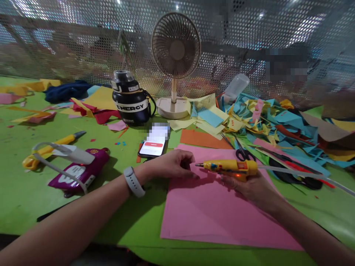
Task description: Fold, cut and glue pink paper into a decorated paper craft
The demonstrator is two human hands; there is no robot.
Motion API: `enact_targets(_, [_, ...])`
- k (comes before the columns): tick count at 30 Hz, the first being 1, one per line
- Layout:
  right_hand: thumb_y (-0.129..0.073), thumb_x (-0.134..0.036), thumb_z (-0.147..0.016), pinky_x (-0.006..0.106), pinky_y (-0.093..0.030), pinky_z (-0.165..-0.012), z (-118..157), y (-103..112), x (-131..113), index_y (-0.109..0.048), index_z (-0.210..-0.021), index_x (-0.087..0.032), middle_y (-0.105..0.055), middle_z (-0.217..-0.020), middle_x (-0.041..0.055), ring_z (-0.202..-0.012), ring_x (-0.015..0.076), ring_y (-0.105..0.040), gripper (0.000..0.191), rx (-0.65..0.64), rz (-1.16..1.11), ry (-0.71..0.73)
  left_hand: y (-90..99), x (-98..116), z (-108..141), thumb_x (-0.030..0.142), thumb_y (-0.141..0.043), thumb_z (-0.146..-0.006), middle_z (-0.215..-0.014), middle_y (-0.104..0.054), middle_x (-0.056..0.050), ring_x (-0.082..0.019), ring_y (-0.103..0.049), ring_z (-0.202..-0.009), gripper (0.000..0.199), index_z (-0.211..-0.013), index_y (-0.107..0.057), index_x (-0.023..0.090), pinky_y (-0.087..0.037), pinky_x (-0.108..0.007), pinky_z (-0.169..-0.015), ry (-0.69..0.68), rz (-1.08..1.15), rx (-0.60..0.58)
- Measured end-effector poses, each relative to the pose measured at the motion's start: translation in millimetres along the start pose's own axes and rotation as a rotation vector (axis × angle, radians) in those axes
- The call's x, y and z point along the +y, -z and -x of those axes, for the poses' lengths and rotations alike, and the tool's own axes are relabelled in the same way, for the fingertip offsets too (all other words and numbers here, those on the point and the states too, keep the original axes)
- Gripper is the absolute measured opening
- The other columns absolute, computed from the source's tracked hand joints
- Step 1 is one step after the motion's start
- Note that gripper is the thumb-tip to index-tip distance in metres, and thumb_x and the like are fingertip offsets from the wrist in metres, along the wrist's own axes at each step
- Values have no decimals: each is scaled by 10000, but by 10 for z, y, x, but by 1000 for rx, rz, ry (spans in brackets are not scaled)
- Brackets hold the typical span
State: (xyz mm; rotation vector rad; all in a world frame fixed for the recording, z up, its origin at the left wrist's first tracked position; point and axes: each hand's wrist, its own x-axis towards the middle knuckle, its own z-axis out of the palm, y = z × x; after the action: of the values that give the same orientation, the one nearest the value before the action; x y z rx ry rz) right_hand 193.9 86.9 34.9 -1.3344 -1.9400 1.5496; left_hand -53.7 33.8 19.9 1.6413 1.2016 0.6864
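Observation:
In my right hand (249, 186) is a yellow hot glue gun (229, 166), held just above a large pink paper sheet (205, 210). Its metal nozzle points left and a small orange light glows on its body. My left hand (179, 162), with a pale watch band on the wrist, is at the sheet's upper left part, close to the nozzle. Its fingers are curled in; whatever they may hold is hidden. Black-handled scissors (244, 152) lie just behind the glue gun.
A lit phone (154, 142), a black bottle (130, 103) and a fan (176, 48) stand or lie behind my hands. Coloured paper scraps (249, 118) pile up at the back right. A purple power bank-like case (80, 171) with a cable and a yellow cutter (52, 149) lie left.

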Motion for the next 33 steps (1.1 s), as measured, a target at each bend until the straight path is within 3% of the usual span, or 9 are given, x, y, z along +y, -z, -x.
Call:
enact_targets(6, [-762,-551,-607,234,-430,-479,-14,-46,15,-655,-753,-170,-601,-610,5,-532,111,-509,422,-7,10,-27,-7,18,11,356,-696,-728,-647,-469,48,-90,-401,-586,267,-707,-495,181,-298,-226,-516,-17,-14,32])
enact_targets(11, [-760,-541,-620,227,-402,-462,-36,-59,39,-654,-736,-162,-576,-575,-10,-511,101,-485,410,-7,-16,1,-9,60,27,318,-669,-737,-705,-522,21,-109,-445,-629,194,-769,-550,169,-326,-237,-537,-23,-26,12])
enact_targets(18, [-722,-561,-663,233,-403,-481,-60,-53,62,-692,-866,-169,-573,-611,-10,-540,108,-479,442,-36,51,19,-22,62,24,293,-664,-729,-719,-524,22,-109,-454,-647,176,-769,-553,163,-351,-232,-567,-27,14,5])
enact_targets(33, [-695,-579,-674,239,-361,-436,-58,-52,29,-603,-682,-188,-544,-539,-15,-488,112,-459,401,22,191,21,-35,15,18,271,-642,-748,-725,-507,22,-108,-440,-646,151,-764,-537,163,-328,-246,-569,-78,31,-6])
